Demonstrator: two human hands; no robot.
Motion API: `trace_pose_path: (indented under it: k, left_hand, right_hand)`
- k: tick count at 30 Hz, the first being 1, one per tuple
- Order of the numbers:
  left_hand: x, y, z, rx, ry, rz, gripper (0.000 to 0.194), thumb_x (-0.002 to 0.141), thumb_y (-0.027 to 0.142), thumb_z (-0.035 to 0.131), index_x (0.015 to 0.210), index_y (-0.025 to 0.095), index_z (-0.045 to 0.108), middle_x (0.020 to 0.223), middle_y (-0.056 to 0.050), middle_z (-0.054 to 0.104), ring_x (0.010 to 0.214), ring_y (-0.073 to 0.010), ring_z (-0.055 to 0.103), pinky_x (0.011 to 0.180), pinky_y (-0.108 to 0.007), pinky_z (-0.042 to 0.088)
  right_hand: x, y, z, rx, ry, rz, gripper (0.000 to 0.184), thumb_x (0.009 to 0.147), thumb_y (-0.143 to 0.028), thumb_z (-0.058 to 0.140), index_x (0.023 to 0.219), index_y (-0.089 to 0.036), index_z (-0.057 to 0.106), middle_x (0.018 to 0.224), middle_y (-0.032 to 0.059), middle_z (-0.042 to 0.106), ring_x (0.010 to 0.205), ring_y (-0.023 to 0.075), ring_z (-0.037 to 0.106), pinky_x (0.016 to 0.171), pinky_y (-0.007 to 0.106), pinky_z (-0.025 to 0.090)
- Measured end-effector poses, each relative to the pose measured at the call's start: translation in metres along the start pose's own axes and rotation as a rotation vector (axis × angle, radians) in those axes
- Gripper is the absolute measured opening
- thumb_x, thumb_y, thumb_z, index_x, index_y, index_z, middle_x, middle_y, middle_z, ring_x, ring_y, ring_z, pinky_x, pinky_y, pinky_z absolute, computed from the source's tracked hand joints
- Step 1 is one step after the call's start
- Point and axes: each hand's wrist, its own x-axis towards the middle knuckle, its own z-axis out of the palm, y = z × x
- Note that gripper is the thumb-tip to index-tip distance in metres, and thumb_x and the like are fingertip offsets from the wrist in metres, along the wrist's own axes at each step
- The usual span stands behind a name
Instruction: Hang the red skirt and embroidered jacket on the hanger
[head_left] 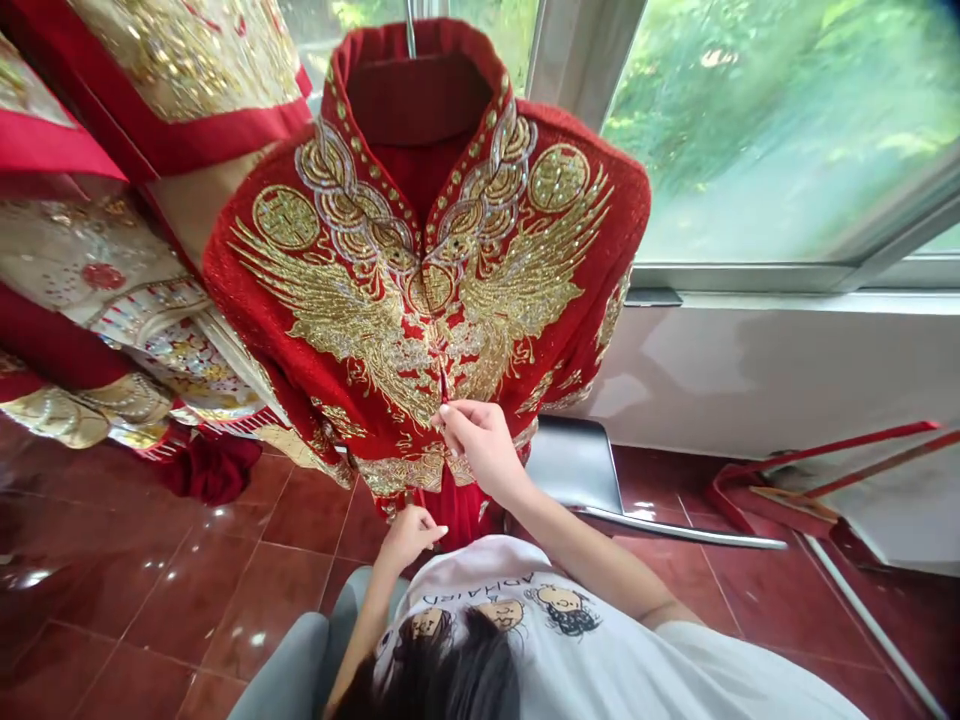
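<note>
A red embroidered jacket [330, 370] with a stand-up collar and gold wing patterns hangs before me on a dark red hanger [412, 100]. My right hand [480, 445] is closed in a pinch at the jacket's front opening, low on the chest; its fingertips cover the exact spot they grip. Above that pinch a narrow gap shows between the two front edges. Just below the jacket's gold hem, my left hand [409, 535] has its fingers curled and thumb pointing right. What it holds, if anything, is hidden. Red cloth [457, 510] hangs beneath the hem, beside that hand.
Other red and cream embroidered garments [150, 240] hang close on the left. A black-seated chair [574, 465] stands behind the jacket to the right, and a red-framed object [787, 490] rests by the wall. Windows [780, 130] line the back above a sill.
</note>
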Motion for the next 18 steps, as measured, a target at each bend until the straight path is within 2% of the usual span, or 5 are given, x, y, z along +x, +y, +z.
trace_pose_path:
  k: [3, 5, 7, 12, 18]
  left_hand:
    - [-0.015, 0.057, -0.019, 0.168, 0.199, 0.224, 0.023, 0.081, 0.037, 0.060, 0.067, 0.019, 0.057, 0.066, -0.002, 0.060, 0.067, -0.0178, 0.057, 0.069, -0.030, 0.042]
    - [-0.016, 0.100, -0.025, 0.480, 0.524, 0.426, 0.011, 0.084, 0.028, 0.056, 0.080, 0.019, 0.061, 0.082, -0.007, 0.065, 0.082, -0.0220, 0.060, 0.074, -0.031, 0.042]
    - [-0.011, 0.135, -0.028, 0.716, 0.705, 0.494, 0.012, 0.086, 0.019, 0.051, 0.086, 0.018, 0.063, 0.087, -0.010, 0.067, 0.089, -0.0243, 0.061, 0.072, -0.031, 0.043]
    - [0.005, 0.162, -0.028, 0.897, 0.683, 0.527, 0.020, 0.091, 0.016, 0.046, 0.093, 0.017, 0.067, 0.089, -0.009, 0.070, 0.089, -0.0218, 0.065, 0.067, -0.027, 0.045]
    - [0.009, 0.163, -0.017, 0.933, 0.723, 0.470, 0.030, 0.096, 0.025, 0.041, 0.091, 0.016, 0.069, 0.090, -0.012, 0.071, 0.087, -0.0232, 0.066, 0.066, -0.028, 0.045]
  right_hand:
    - [0.001, 0.000, 0.002, 0.027, -0.044, 0.042, 0.027, 0.075, -0.037, 0.057, 0.060, -0.016, 0.061, 0.036, -0.0062, 0.042, 0.035, 0.0053, 0.029, 0.042, 0.023, 0.020]
    - [0.001, -0.002, 0.004, 0.069, -0.065, 0.075, 0.026, 0.076, -0.037, 0.058, 0.059, -0.017, 0.060, 0.036, -0.0058, 0.043, 0.034, 0.0057, 0.029, 0.041, 0.023, 0.019]
    - [0.002, -0.003, 0.006, 0.093, -0.072, 0.089, 0.024, 0.076, -0.036, 0.059, 0.059, -0.018, 0.059, 0.037, -0.0056, 0.044, 0.034, 0.0058, 0.029, 0.039, 0.023, 0.018]
    - [0.018, -0.026, 0.004, 0.098, -0.079, 0.072, 0.019, 0.072, -0.026, 0.055, 0.055, -0.018, 0.056, 0.035, -0.0060, 0.041, 0.031, 0.0052, 0.027, 0.035, 0.022, 0.017]
    - [0.052, -0.117, 0.026, 0.075, -0.086, -0.122, 0.021, 0.077, -0.016, 0.049, 0.056, -0.016, 0.054, 0.037, -0.0065, 0.040, 0.030, 0.0036, 0.027, 0.032, 0.020, 0.017]
